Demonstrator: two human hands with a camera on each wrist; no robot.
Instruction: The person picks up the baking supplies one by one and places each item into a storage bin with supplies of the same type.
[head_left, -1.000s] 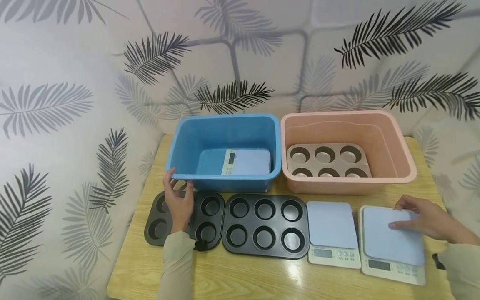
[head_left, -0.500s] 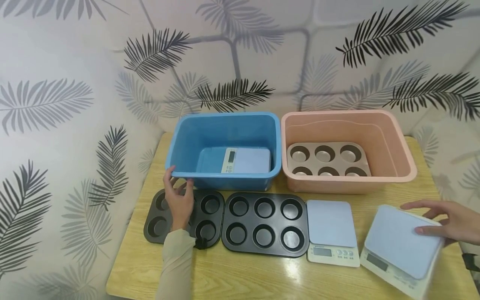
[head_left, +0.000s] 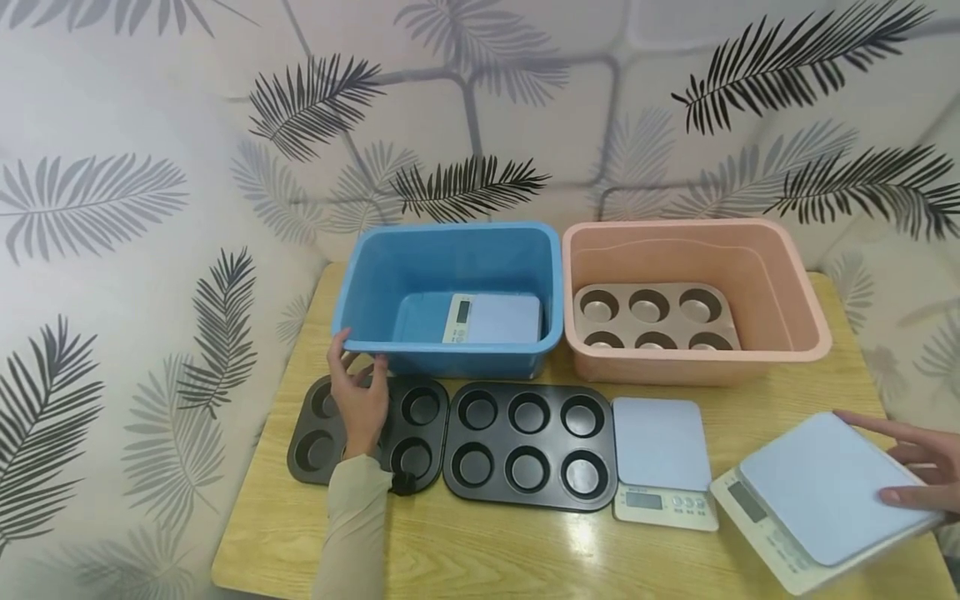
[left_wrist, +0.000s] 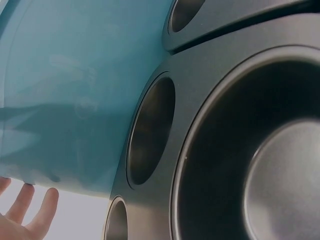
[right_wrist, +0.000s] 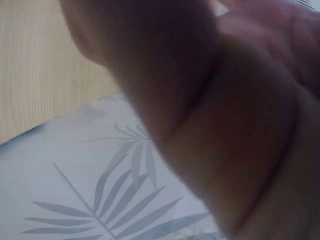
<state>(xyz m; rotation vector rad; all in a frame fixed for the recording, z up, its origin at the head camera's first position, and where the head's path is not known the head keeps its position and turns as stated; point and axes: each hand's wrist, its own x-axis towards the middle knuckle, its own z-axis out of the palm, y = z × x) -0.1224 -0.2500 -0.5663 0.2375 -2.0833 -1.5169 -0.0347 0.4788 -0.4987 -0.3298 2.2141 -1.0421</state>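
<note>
My right hand (head_left: 930,462) grips a white kitchen scale (head_left: 828,492) by its right side in the head view, thumb over the pale platform. The scale is turned and tilted, its small display toward the left. In the right wrist view the hand (right_wrist: 215,100) fills much of the picture and the scale is hidden. My left hand (head_left: 360,408) is at the front left corner of the blue tub (head_left: 450,347), above a dark muffin tin (head_left: 315,454). Its spread fingertips (left_wrist: 51,195) lie right at the tub's rim in the left wrist view.
A second dark muffin tin (head_left: 528,442) and another scale (head_left: 662,450) lie in a row on the wooden table (head_left: 480,554). Inside the blue tub is a scale (head_left: 502,318). The pink tub (head_left: 701,371) beside it holds a gold-brown muffin tin (head_left: 652,292).
My right hand has taken hold of the rightmost scale, turned and tilted it, and drawn it to the right. The left hand has stayed at the blue tub's corner.
</note>
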